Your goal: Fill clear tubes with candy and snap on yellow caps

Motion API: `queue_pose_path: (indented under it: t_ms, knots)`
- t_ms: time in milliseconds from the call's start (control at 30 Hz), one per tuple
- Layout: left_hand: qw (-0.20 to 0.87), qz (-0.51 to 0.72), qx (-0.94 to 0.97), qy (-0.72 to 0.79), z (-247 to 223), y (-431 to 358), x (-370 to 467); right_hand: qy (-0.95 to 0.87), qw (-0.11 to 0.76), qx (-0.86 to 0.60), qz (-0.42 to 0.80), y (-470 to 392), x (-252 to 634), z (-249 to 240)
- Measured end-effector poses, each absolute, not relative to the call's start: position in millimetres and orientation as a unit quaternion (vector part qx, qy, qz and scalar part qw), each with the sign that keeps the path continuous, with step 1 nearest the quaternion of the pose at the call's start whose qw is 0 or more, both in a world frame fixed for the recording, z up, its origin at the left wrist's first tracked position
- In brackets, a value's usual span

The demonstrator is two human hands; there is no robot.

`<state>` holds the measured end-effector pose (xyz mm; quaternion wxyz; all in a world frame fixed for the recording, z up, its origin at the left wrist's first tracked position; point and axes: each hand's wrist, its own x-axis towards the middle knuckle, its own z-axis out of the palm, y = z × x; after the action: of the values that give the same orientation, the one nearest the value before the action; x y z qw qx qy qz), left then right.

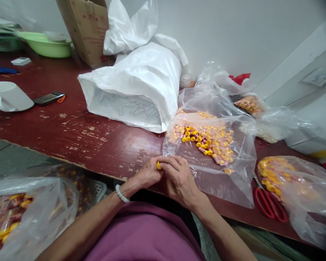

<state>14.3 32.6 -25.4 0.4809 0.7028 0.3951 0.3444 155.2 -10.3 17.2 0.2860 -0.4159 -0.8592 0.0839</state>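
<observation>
My left hand (150,173) and my right hand (180,179) meet close together at the table's front edge. The fingers of my left hand are closed, and a small yellow cap (158,165) shows between them. My right hand is curled against it with its fingertips at the cap; whatever else is in its grip is hidden. Just right of my hands lies an open clear plastic bag (220,185) with many small yellow-capped pieces (206,143) with pink-and-white print. Behind my hands, a white sack (149,72) lies with its mouth toward me, showing clear plastic tubes (127,105).
Red-handled scissors (270,204) lie at right beside another bag of yellow-capped pieces (274,174). At left are a white mug (9,96), a phone (49,98) and a green basin (47,45). A cardboard box (88,32) stands behind. A filled plastic bag (51,203) sits below, lower left.
</observation>
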Motion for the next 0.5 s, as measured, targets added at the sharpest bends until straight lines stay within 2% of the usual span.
queue_pose_path:
  t_ms: [100,233,333,433,500]
  knots:
    - [0.509,0.357,0.675,0.398,-22.9,31.2,11.4,-0.855,0.308,-0.394,0.139,-8.7,153.5,13.0]
    - [0.643,0.353,0.554,0.394,-17.4,26.3,2.7,-0.787,0.36,-0.437,0.244,-6.3,153.4,11.3]
    - [0.72,0.345,0.471,0.375,-14.7,23.9,-3.2,-0.811,0.333,-0.443,0.187,-6.7,144.8,9.4]
    - [0.742,0.373,0.439,0.343,-13.6,23.5,-3.9,-0.865,0.292,-0.401,0.079,-5.6,131.1,1.7]
    - [0.745,0.388,0.427,0.335,-13.5,22.5,-2.5,-0.866,0.306,-0.393,0.037,-3.7,124.6,-5.5]
